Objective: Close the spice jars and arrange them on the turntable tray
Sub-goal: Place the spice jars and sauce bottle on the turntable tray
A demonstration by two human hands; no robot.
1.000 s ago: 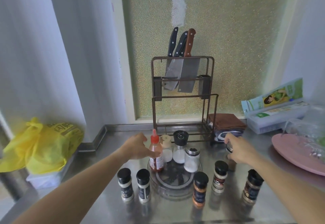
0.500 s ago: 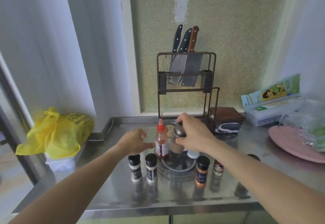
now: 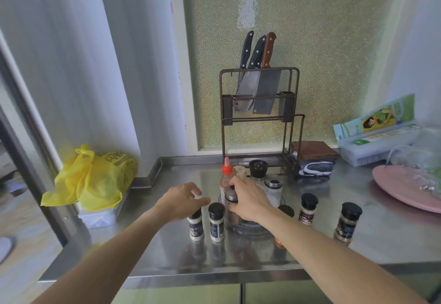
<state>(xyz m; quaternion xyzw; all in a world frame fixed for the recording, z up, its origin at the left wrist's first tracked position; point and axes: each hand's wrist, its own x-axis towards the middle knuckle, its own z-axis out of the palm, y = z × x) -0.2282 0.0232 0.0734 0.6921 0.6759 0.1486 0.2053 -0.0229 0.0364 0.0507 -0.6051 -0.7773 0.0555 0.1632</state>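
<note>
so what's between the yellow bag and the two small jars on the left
Head view: only the left hand, hovering over bare steel counter between the bag and jars.

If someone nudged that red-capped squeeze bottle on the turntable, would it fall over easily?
Probably: the red-capped squeeze bottle is tall and narrow, so likely tippy. It looks like plastic, so likely light. It stands on the turntable tray, which may spin under a push.

Bright diffuse daylight enters through the frosted window (image 3: 298,60), soft reflections sheen the steel counter (image 3: 238,256), shadows are faint, and frame edges show wide-angle bending and blur.
</note>
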